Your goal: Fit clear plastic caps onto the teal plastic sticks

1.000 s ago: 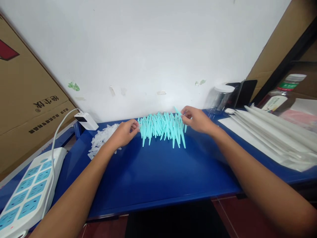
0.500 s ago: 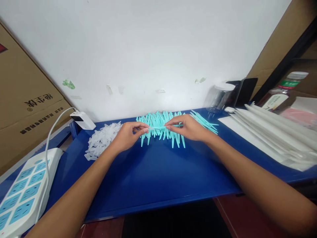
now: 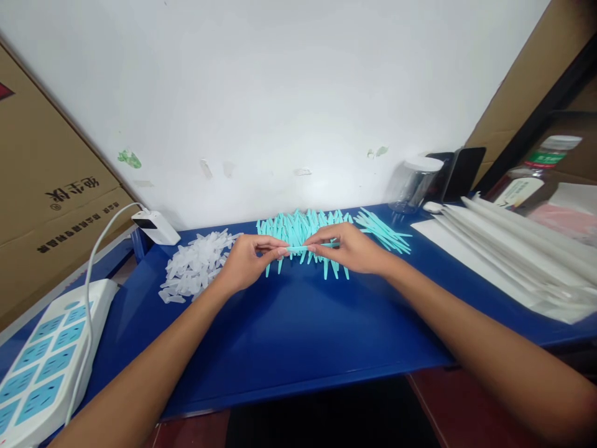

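My left hand (image 3: 254, 258) is closed in a pinch at the left end of a thin turquoise plastic stick (image 3: 298, 248). A small clear plastic cap sits at that end, mostly hidden by my fingertips. My right hand (image 3: 352, 247) pinches the same stick farther right, and its tail runs under my fingers. The stick lies level, just in front of a pile of similar turquoise sticks (image 3: 293, 225) on the blue table. Left of my left hand is a heap of translucent caps (image 3: 193, 267).
Right of the pile lies a smaller group of turquoise sticks (image 3: 385, 231). A clear jar (image 3: 415, 186) with a white lid, white packets (image 3: 517, 249) and a bottle (image 3: 527, 177) stand at the right. A power strip (image 3: 51, 354) and a white charger (image 3: 156, 227) are at the left.
My hands have come closer together along the stick and dropped slightly toward me. Less of the stick and cap shows between my fingers.
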Motion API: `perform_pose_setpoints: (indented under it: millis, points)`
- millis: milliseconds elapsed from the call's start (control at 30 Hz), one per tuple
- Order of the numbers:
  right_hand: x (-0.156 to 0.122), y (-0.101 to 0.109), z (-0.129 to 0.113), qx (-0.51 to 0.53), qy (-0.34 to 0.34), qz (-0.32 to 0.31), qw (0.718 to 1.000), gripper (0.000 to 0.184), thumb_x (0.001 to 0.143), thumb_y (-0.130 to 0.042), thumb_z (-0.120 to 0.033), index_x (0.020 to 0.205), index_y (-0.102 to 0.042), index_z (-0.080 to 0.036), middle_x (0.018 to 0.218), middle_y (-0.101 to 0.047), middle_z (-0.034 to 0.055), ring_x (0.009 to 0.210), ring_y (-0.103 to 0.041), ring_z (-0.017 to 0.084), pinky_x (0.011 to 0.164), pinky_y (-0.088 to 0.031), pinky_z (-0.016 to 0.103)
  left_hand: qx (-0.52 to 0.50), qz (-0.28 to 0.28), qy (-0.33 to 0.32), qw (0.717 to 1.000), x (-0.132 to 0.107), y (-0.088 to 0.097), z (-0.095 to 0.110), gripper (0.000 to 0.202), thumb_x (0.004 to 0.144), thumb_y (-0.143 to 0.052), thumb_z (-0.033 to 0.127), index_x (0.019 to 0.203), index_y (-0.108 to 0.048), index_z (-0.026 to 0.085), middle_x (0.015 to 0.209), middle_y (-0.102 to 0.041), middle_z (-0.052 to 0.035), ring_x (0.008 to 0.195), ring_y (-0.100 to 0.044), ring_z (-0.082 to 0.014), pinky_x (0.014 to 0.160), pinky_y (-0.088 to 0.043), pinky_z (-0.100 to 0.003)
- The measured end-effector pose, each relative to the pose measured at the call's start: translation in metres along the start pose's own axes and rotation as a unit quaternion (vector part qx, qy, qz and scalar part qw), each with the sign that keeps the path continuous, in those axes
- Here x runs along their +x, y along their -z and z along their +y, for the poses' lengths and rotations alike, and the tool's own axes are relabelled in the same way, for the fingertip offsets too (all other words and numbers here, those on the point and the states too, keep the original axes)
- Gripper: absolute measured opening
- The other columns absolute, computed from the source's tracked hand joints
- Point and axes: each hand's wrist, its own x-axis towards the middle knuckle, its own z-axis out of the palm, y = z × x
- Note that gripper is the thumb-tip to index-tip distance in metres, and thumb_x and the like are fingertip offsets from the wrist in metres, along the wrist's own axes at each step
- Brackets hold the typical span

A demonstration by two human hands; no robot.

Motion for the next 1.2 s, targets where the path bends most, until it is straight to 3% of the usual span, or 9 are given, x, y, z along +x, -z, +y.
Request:
perform_pose_setpoints:
  millis: [167, 267, 333, 433, 633, 733, 933, 1067, 1200]
  points:
    - [0.002, 0.025, 0.014, -0.089, -0.07, 0.083, 0.99, 0.028, 0.096, -0.064, -0.039, 0.104, -0.083, -0.02, 0.094, -0.081, 0.0075, 0.087, -0.073, 0.023, 0.08, -0.053, 0.034, 0.109, 0.054, -0.027, 0.992, 0.003, 0.012, -0.007, 0.042, 0.093, -0.07, 0.052, 0.121, -0.075, 0.021, 0.104, -0.082, -0.0079, 0.094, -0.075, -0.0252, 0.082, -0.056, -0.034]
    - [-0.004, 0.055, 0.038, -0.303, -0.221, 0.206, 0.904, 0.027, 0.094, -0.063, -0.032, 0.106, -0.081, -0.016, 0.099, -0.08, 0.0139, 0.094, -0.073, 0.03, 0.081, -0.053, 0.037, 0.315, 0.048, -0.015, 0.948, 0.006, 0.035, -0.016, 0.033, 0.093, -0.067, 0.051, 0.103, -0.077, 0.022, 0.09, -0.078, -0.0063, 0.082, -0.071, -0.0248, 0.073, -0.05, -0.035]
    - [-0.01, 0.072, 0.054, -0.39, -0.331, 0.204, 0.835, 0.027, 0.092, -0.062, -0.028, 0.103, -0.081, -0.014, 0.102, -0.079, 0.0191, 0.098, -0.073, 0.034, 0.083, -0.052, 0.04, 0.381, 0.016, 0.028, 0.924, 0.007, 0.05, -0.022, 0.031, 0.091, -0.067, 0.053, 0.093, -0.074, 0.022, 0.081, -0.075, -0.0052, 0.076, -0.068, -0.0246, 0.066, -0.044, -0.034]
    - [-0.014, 0.078, 0.068, -0.439, -0.394, 0.153, 0.793, 0.029, 0.092, -0.059, -0.028, 0.102, -0.08, -0.011, 0.105, -0.077, 0.0238, 0.105, -0.07, 0.037, 0.085, -0.052, 0.041, 0.39, -0.032, 0.079, 0.917, 0.007, 0.063, -0.029, 0.03, 0.086, -0.071, 0.052, 0.093, -0.069, 0.022, 0.081, -0.073, -0.0043, 0.074, -0.067, -0.0242, 0.061, -0.04, -0.032]
    - [-0.002, 0.04, 0.063, -0.399, -0.392, 0.084, 0.825, 0.037, 0.093, -0.062, -0.048, 0.099, -0.079, -0.015, 0.101, -0.076, 0.0198, 0.096, -0.072, 0.033, 0.08, -0.051, 0.039, 0.341, -0.11, 0.11, 0.927, 0.007, 0.063, -0.038, 0.024, 0.086, -0.065, 0.047, 0.082, -0.065, 0.024, 0.073, -0.072, -0.0025, 0.066, -0.065, -0.0221, 0.06, -0.041, -0.032]
    - [0.002, 0.027, 0.062, -0.389, -0.387, 0.043, 0.835, 0.032, 0.092, -0.061, -0.041, 0.098, -0.077, -0.014, 0.097, -0.076, 0.0194, 0.092, -0.072, 0.032, 0.074, -0.05, 0.035, 0.318, -0.12, 0.124, 0.932, 0.008, 0.065, -0.04, 0.022, 0.084, -0.064, 0.045, 0.08, -0.065, 0.024, 0.072, -0.072, -0.0025, 0.065, -0.065, -0.0215, 0.061, -0.043, -0.031]
    - [-0.002, 0.032, 0.065, -0.371, -0.378, 0.028, 0.848, 0.019, 0.085, -0.062, -0.025, 0.092, -0.077, -0.015, 0.091, -0.076, 0.0168, 0.085, -0.072, 0.029, 0.066, -0.047, 0.032, 0.273, -0.087, 0.103, 0.952, 0.008, 0.08, -0.035, 0.033, 0.084, -0.06, 0.055, 0.083, -0.072, 0.024, 0.078, -0.076, -0.0044, 0.069, -0.067, -0.023, 0.062, -0.046, -0.03]
    - [-0.001, 0.031, 0.065, -0.368, -0.368, 0.033, 0.853, 0.028, 0.092, -0.057, -0.034, 0.091, -0.077, -0.014, 0.084, -0.075, 0.0174, 0.081, -0.071, 0.029, 0.065, -0.047, 0.034, 0.286, -0.059, 0.116, 0.949, 0.006, 0.088, -0.034, 0.034, 0.075, -0.071, 0.059, 0.076, -0.074, 0.026, 0.066, -0.071, -0.0021, 0.055, -0.062, -0.0207, 0.051, -0.041, -0.029]
    - [0.0, 0.028, 0.066, -0.37, -0.368, 0.035, 0.852, 0.028, 0.092, -0.058, -0.036, 0.092, -0.076, -0.014, 0.082, -0.074, 0.0166, 0.081, -0.071, 0.028, 0.065, -0.047, 0.034, 0.3, -0.106, 0.145, 0.937, 0.003, 0.086, -0.041, 0.037, 0.066, -0.079, 0.061, 0.06, -0.07, 0.026, 0.058, -0.067, -0.0024, 0.049, -0.058, -0.0199, 0.045, -0.036, -0.028]
